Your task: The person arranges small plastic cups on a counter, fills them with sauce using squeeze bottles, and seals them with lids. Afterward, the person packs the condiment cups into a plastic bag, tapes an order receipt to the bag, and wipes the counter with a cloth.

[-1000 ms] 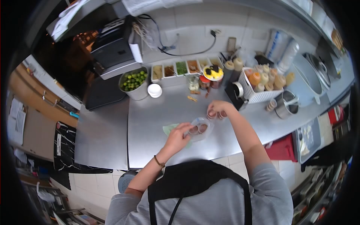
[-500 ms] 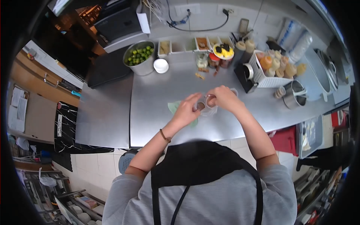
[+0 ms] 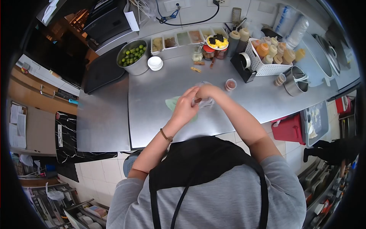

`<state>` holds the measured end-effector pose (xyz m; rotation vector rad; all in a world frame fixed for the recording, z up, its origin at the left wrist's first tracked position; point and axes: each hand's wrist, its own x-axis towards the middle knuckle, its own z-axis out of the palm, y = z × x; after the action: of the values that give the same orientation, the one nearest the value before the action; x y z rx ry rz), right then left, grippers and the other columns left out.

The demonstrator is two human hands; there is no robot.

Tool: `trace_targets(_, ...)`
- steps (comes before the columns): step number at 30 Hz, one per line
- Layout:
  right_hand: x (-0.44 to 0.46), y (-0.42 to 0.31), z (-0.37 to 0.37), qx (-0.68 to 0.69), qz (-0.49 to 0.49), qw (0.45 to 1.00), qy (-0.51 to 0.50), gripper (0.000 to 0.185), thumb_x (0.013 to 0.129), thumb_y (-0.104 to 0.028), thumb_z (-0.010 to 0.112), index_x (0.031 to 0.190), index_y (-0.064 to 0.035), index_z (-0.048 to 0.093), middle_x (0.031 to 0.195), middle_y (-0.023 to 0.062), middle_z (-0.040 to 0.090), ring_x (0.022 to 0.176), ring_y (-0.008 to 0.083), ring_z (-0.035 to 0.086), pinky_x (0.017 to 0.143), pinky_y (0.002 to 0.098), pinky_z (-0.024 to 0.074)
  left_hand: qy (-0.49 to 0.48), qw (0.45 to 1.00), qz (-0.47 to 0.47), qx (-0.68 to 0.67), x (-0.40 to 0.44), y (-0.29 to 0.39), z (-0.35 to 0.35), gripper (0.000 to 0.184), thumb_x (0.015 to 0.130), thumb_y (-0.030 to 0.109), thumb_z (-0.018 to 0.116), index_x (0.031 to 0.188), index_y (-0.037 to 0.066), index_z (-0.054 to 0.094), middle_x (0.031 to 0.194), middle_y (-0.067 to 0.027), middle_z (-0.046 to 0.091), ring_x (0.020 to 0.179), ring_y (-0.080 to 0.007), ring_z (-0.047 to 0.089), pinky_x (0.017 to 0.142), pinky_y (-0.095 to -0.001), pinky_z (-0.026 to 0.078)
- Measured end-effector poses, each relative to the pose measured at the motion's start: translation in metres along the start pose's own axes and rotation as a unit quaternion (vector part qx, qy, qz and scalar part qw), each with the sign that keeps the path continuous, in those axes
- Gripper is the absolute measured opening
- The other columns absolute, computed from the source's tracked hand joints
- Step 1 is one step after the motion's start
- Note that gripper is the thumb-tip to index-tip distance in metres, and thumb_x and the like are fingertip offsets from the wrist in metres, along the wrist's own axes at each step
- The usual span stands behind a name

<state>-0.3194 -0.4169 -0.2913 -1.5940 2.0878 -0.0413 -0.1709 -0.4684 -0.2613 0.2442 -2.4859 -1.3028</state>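
Observation:
My left hand (image 3: pixel 186 104) is closed around a small clear plastic cup (image 3: pixel 197 100) with something brown in it; most of the cup is hidden. Pressed against it from above is my right hand (image 3: pixel 208 91), its fingers curled down out of sight, so what they grip cannot be made out. Clear plastic film (image 3: pixel 207 103) lies below the right hand. A pale green sheet (image 3: pixel 171 103) shows under the left wrist and fingers. Another lidded-looking cup with reddish-brown contents (image 3: pixel 230 84) stands apart to the right.
Along the back are a pot of green limes (image 3: pixel 142 65), stacked white bowls (image 3: pixel 155 63), spice containers (image 3: pixel 170 42), jars (image 3: pixel 208 52) and clothespins (image 3: pixel 195 70). At right are a black dispenser (image 3: pixel 244 68), a white basket of sauce bottles (image 3: pixel 270 69) and a metal pot (image 3: pixel 295 87).
My right hand has moved left, in against my left hand; before, each hand was at its own cup. The cup on the right, partly hidden before, now shows fully. The view has shifted slightly.

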Motion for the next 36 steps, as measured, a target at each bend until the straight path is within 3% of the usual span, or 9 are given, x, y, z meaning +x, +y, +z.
trace_targets(5, -0.028, -0.012, -0.029, -0.020, 0.039, 0.999, -0.001, 0.021, 0.070, -0.026, 0.063, 0.083, -0.0100, 0.067, 0.078, 0.0100, 0.065, 0.073, 0.0254, 0.060, 0.065, 0.0375, 0.0450, 0.005, 0.999, -0.031, -0.020, 0.000, 0.011, -0.006, 0.050, 0.066, -0.007, 0.052, 0.116, -0.006, 0.049, 0.124, -0.0153, 0.049, 0.063, -0.0208, 0.057, 0.065, -0.0306, 0.048)
trace_targets(7, -0.049, 0.007, -0.036, 0.115, -0.141, 0.977, 0.115, 0.025, 0.076, -0.029, 0.062, 0.085, -0.0064, 0.066, 0.077, 0.0101, 0.065, 0.069, 0.0215, 0.062, 0.060, 0.0351, 0.0462, 0.011, 0.999, -0.044, 0.004, -0.003, 0.016, -0.011, 0.048, 0.067, -0.005, 0.055, 0.115, -0.004, 0.050, 0.125, -0.0150, 0.048, 0.064, -0.0221, 0.058, 0.065, -0.0312, 0.048)
trace_targets(9, -0.079, 0.046, -0.050, 0.477, -0.047, 0.873, 0.089, 0.032, 0.079, -0.034, 0.062, 0.084, -0.0018, 0.064, 0.078, 0.0093, 0.065, 0.066, 0.0173, 0.062, 0.057, 0.0308, 0.0478, 0.015, 0.998, -0.062, 0.029, -0.009, 0.025, -0.013, 0.045, 0.068, -0.002, 0.059, 0.113, -0.003, 0.052, 0.125, -0.0146, 0.047, 0.065, -0.0234, 0.059, 0.065, -0.0318, 0.049)
trace_targets(13, -0.066, 0.156, -0.008, 0.223, 0.332, 0.889, 0.223, 0.032, 0.079, -0.033, 0.065, 0.089, -0.0020, 0.063, 0.083, 0.0064, 0.064, 0.071, 0.0137, 0.062, 0.062, 0.0249, 0.0508, 0.032, 0.982, 0.107, 0.152, -0.015, 0.042, 0.004, 0.042, 0.070, 0.012, 0.068, 0.108, 0.002, 0.055, 0.122, -0.0154, 0.050, 0.069, -0.0296, 0.061, 0.062, -0.0360, 0.050)
trace_targets(15, -0.058, 0.173, 0.040, 0.319, 0.348, 0.859, 0.198, 0.036, 0.078, -0.032, 0.067, 0.098, -0.0028, 0.061, 0.090, 0.0073, 0.063, 0.072, 0.0148, 0.062, 0.065, 0.0270, 0.0523, 0.013, 0.978, 0.126, 0.163, -0.015, 0.045, 0.017, 0.042, 0.071, 0.016, 0.069, 0.109, 0.004, 0.055, 0.119, -0.0165, 0.051, 0.068, -0.0309, 0.061, 0.060, -0.0372, 0.051)
trace_targets(18, -0.057, 0.167, 0.065, 0.624, 0.251, 0.718, 0.179, 0.045, 0.076, -0.033, 0.069, 0.108, -0.0027, 0.056, 0.097, 0.0081, 0.061, 0.079, 0.0171, 0.062, 0.070, 0.0303, 0.0533, -0.001, 0.969, 0.010, 0.246, -0.011, 0.035, 0.028, 0.040, 0.073, 0.019, 0.067, 0.108, 0.003, 0.055, 0.106, -0.0137, 0.057, 0.070, -0.0323, 0.061, 0.060, -0.0409, 0.050)
trace_targets(23, -0.097, 0.122, -0.015, 0.689, -0.019, 0.704, 0.170, 0.050, 0.073, -0.023, 0.071, 0.115, -0.0039, 0.053, 0.098, 0.0061, 0.062, 0.088, 0.0164, 0.060, 0.077, 0.0284, 0.0501, -0.066, 0.957, 0.074, 0.273, -0.022, 0.021, 0.036, 0.039, 0.072, 0.002, 0.053, 0.111, 0.003, 0.053, 0.090, -0.0110, 0.059, 0.062, -0.0280, 0.060, 0.054, -0.0375, 0.050)
trace_targets(29, -0.090, 0.028, -0.067, 0.444, -0.199, 0.873, 0.036, 0.045, 0.070, -0.014, 0.069, 0.113, -0.0057, 0.057, 0.099, 0.0060, 0.063, 0.089, 0.0157, 0.060, 0.073, 0.0301, 0.0480, -0.030, 0.955, 0.105, 0.276, -0.022, 0.025, 0.039, 0.038, 0.069, -0.002, 0.052, 0.107, 0.003, 0.055, 0.086, -0.0108, 0.061, 0.060, -0.0282, 0.060, 0.051, -0.0363, 0.049)
trace_targets(36, -0.065, -0.005, -0.055, 0.020, -0.009, 0.999, -0.026, 0.036, 0.063, -0.010, 0.068, 0.098, -0.0061, 0.064, 0.087, 0.0138, 0.065, 0.081, 0.0264, 0.062, 0.069, 0.0344, 0.0481, -0.011, 0.940, 0.125, 0.318, -0.017, 0.021, 0.027, 0.012, 0.065, 0.000, 0.054, 0.076, 0.002, 0.057, 0.072, -0.0099, 0.057, 0.065, -0.0265, 0.061, 0.052, -0.0354, 0.049)
